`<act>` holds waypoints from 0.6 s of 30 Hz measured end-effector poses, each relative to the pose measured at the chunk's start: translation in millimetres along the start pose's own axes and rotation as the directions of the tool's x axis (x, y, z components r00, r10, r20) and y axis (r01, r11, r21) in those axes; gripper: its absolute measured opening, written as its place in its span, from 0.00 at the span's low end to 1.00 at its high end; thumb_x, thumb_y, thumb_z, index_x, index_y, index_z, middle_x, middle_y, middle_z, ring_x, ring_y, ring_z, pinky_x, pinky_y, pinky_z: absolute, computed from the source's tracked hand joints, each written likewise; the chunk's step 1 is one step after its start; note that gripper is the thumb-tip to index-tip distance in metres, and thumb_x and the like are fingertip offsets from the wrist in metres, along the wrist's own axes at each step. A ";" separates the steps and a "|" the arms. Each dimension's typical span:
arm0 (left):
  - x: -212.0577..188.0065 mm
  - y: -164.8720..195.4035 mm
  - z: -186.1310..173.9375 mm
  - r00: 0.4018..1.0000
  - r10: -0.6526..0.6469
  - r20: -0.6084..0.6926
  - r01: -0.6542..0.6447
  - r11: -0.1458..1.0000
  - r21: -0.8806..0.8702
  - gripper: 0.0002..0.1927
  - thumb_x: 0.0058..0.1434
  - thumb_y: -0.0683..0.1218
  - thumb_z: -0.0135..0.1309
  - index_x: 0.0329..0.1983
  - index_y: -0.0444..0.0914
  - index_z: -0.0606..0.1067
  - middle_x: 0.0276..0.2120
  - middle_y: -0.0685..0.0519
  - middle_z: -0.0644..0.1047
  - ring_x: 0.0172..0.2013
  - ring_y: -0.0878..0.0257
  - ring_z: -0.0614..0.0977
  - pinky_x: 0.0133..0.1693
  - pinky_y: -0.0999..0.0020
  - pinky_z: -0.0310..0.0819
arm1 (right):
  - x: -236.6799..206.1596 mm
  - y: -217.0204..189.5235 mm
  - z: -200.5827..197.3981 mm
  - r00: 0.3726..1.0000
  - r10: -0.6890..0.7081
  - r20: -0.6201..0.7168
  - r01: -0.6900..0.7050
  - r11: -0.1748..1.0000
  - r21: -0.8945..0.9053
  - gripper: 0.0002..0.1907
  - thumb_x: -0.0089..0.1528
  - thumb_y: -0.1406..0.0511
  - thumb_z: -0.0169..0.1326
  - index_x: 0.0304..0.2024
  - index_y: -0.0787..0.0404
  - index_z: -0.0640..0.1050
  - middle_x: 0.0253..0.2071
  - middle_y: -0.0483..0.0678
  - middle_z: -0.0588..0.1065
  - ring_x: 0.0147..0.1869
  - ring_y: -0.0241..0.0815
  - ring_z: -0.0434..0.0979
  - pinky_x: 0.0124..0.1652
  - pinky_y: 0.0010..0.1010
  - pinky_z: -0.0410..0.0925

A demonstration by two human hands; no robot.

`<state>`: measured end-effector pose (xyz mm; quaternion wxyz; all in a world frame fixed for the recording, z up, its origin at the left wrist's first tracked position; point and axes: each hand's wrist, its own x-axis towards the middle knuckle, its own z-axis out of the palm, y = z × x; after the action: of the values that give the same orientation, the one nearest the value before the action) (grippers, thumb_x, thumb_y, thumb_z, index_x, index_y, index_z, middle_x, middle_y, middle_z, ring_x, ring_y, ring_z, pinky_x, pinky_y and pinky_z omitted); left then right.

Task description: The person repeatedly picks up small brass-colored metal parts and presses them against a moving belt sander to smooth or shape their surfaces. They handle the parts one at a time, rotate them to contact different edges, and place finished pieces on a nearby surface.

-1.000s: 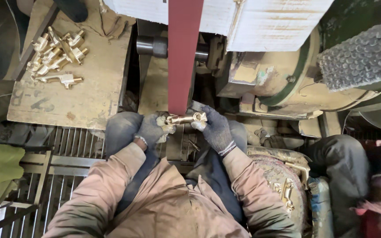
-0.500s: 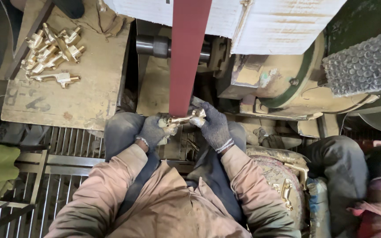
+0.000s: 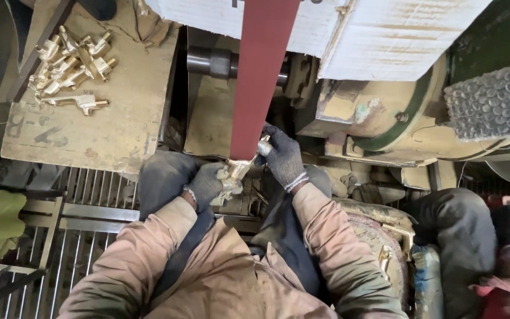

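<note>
Now | left hand (image 3: 206,184), right hand (image 3: 283,156) both grip brass fitting (image 3: 240,169) | between them, against red belt (image 3: 259,77)

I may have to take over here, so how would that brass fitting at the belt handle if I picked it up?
The brass fitting looks like solid metal, so probably stiff and heavy for its size. Its shiny, knobbly shape could slip; both gloved hands, left hand and right hand, grip it.

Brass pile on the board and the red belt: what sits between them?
In the head view, between the brass pile and the red belt lie bare dusty board, then a dark gap and the steel roller.
</note>
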<state>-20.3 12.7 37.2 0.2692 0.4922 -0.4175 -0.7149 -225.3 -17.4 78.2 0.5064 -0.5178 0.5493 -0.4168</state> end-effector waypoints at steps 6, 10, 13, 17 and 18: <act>4.2 -8.1 -4.3 0.995 -0.041 0.094 0.059 0.978 -0.199 0.16 0.54 0.33 0.59 0.47 0.32 0.78 0.34 0.47 0.83 0.31 0.61 0.84 0.31 0.67 0.80 | 14.0 6.2 5.6 0.994 0.098 -0.038 -0.095 0.991 0.091 0.15 0.66 0.67 0.57 0.53 0.69 0.79 0.28 0.47 0.78 0.23 0.33 0.76 0.24 0.26 0.69; 9.2 -12.6 -6.4 0.993 0.002 0.114 0.023 0.977 -0.211 0.13 0.56 0.33 0.59 0.46 0.29 0.79 0.35 0.46 0.83 0.33 0.60 0.85 0.33 0.65 0.81 | 23.3 4.5 10.6 0.971 0.234 -0.056 -0.220 0.957 0.191 0.15 0.65 0.66 0.56 0.51 0.70 0.79 0.27 0.49 0.79 0.21 0.36 0.77 0.22 0.28 0.71; 10.6 -12.1 -7.6 0.992 0.001 0.125 0.033 0.963 -0.268 0.11 0.60 0.34 0.58 0.46 0.29 0.79 0.35 0.46 0.83 0.34 0.59 0.85 0.35 0.66 0.82 | 26.3 -1.5 11.5 0.964 0.262 -0.051 -0.247 0.948 0.198 0.16 0.67 0.64 0.54 0.51 0.70 0.80 0.25 0.51 0.78 0.19 0.38 0.76 0.22 0.29 0.69; 8.2 -4.6 -8.5 0.991 -0.081 0.108 0.112 0.942 -0.318 0.11 0.59 0.36 0.58 0.46 0.31 0.78 0.32 0.47 0.81 0.29 0.57 0.83 0.28 0.64 0.79 | 30.4 -8.2 11.6 0.936 0.350 -0.043 -0.338 0.925 0.172 0.16 0.66 0.63 0.52 0.47 0.70 0.80 0.24 0.51 0.78 0.19 0.40 0.77 0.21 0.30 0.71; 7.3 -2.5 -8.7 0.990 -0.095 0.107 0.125 0.939 -0.320 0.11 0.59 0.37 0.57 0.46 0.31 0.78 0.31 0.47 0.81 0.27 0.57 0.83 0.27 0.64 0.79 | 31.4 -8.5 12.6 0.925 0.377 -0.036 -0.364 0.910 0.198 0.15 0.66 0.63 0.52 0.45 0.71 0.80 0.23 0.51 0.78 0.20 0.40 0.77 0.22 0.30 0.71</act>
<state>-14.9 5.3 30.1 0.2874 0.4307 -0.2772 -0.8093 -210.0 -48.7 80.9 0.6022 -0.3384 0.6140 -0.3818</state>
